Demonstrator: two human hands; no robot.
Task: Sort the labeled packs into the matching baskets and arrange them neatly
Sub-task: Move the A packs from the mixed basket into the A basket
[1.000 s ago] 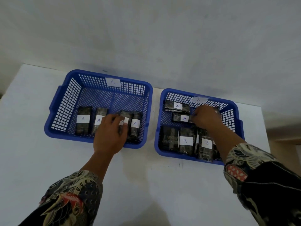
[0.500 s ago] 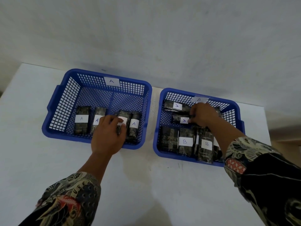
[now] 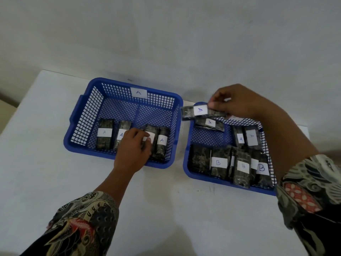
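Two blue baskets stand side by side. The left basket (image 3: pixel 86 115) has an A tag on its far wall and a front row of several dark packs labelled A. My left hand (image 3: pixel 133 147) rests on that row, fingers on the third pack (image 3: pixel 152 132). The right basket (image 3: pixel 191 174) holds a front row of B packs (image 3: pixel 218 162), two upright A packs (image 3: pixel 247 137) and one flat A pack (image 3: pixel 210 123) at the back. My right hand (image 3: pixel 234 100) pinches a lifted A pack (image 3: pixel 200 111) above that basket's far left corner.
Both baskets sit on a white table (image 3: pixel 166 209) pushed against a pale wall. The table's left edge runs diagonally at the far left. My patterned sleeves fill the lower corners.
My right hand has lifted an A pack out of the right basket and carried it up and left, uncovering two upright A packs. My left hand has stayed on the A row.
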